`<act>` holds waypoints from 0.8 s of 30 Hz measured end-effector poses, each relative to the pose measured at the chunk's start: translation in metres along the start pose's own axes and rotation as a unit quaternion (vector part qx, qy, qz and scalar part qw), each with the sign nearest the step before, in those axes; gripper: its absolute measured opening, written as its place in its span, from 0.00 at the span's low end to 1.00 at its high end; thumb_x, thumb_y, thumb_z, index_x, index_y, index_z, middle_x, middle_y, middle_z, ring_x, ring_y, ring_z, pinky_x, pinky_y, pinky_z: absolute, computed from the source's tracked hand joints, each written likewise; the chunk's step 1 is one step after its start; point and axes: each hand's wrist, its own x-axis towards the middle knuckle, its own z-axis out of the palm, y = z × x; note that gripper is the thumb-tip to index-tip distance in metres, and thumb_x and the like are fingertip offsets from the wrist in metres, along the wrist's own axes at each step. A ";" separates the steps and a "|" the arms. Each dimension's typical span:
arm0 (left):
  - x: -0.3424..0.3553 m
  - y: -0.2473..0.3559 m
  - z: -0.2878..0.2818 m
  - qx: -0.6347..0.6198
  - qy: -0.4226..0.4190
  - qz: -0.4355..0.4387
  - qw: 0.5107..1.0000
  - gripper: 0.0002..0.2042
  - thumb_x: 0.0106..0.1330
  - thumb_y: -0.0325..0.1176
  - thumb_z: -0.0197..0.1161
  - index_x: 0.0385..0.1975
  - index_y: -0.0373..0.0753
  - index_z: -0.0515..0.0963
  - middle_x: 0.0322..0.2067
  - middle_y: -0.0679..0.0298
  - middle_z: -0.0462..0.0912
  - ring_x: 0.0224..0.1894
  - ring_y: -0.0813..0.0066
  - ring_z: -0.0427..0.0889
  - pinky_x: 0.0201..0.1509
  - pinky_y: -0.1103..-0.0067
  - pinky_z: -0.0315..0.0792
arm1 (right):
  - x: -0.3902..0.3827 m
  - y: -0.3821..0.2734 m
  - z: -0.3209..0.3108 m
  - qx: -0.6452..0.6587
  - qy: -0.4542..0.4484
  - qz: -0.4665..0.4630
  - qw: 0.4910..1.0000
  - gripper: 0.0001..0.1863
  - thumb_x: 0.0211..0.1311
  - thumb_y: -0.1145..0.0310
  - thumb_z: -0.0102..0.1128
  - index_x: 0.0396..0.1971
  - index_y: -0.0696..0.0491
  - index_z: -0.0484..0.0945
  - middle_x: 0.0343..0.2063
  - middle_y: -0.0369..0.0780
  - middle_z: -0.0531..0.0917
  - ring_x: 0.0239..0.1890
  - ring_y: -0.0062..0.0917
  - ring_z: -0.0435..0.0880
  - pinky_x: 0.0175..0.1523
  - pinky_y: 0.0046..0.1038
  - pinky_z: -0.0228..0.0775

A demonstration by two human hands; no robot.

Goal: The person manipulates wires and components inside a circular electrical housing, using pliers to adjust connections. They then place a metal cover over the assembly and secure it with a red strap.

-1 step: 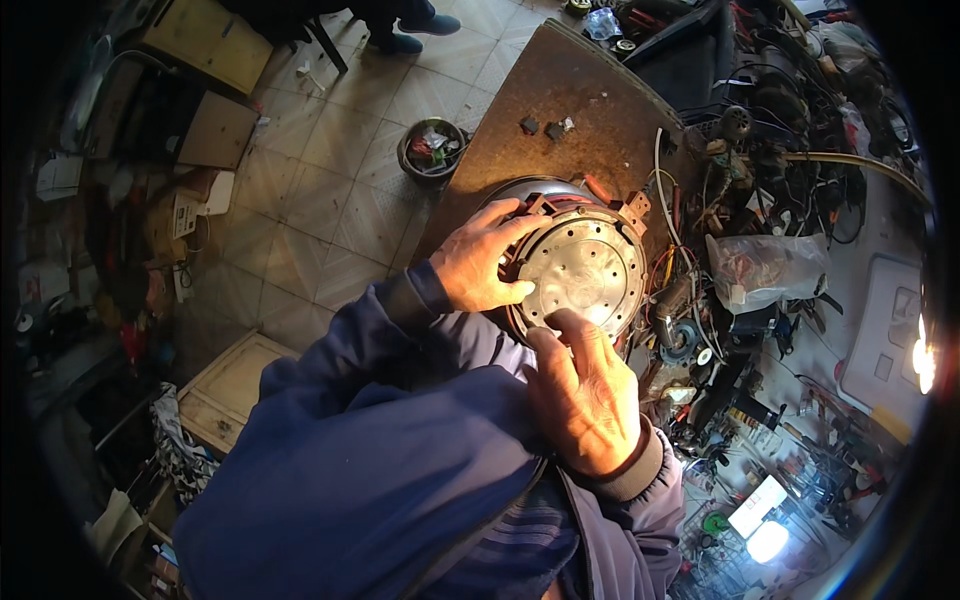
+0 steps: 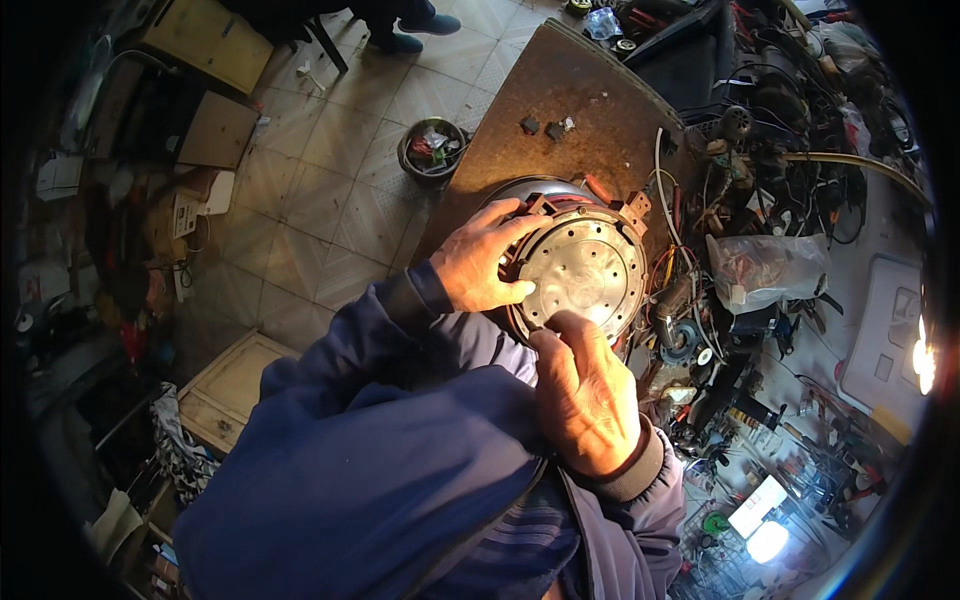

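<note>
A round appliance part (image 2: 582, 275) with a silvery metal plate, small holes round it and a brown rim lies at the near edge of the bench. My left hand (image 2: 480, 255) clasps its left side, fingers over the far rim and thumb on the plate. At the near rim is my right hand (image 2: 588, 395), with thumb and fingers pinched together. A small dark tip shows at these fingertips, but what they hold is mostly hidden. Beneath the part, a shiny rounded metal edge (image 2: 540, 187) peeks out at the far side.
The brown bench (image 2: 560, 85) carries a few small dark pieces (image 2: 553, 130). Wires, tools and a clear plastic bag (image 2: 765, 270) crowd the right side. A bin (image 2: 432, 150) stands on the tiled floor beyond the bench's left edge. Another person's shoes (image 2: 430, 25) show at the top.
My right hand has shifted very slightly to the right at the near rim. My left hand and the round part stay in place.
</note>
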 end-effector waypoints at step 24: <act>-0.001 -0.006 0.001 -0.006 -0.001 0.004 1.000 0.41 0.51 0.38 0.77 0.69 0.46 0.70 0.67 0.42 0.67 0.70 0.45 0.68 0.72 0.62 0.69 | -0.001 -0.006 -0.005 -0.089 -0.069 0.051 0.992 0.16 0.55 0.70 0.72 0.42 0.56 0.79 0.30 0.42 0.78 0.28 0.36 0.81 0.34 0.36 0.74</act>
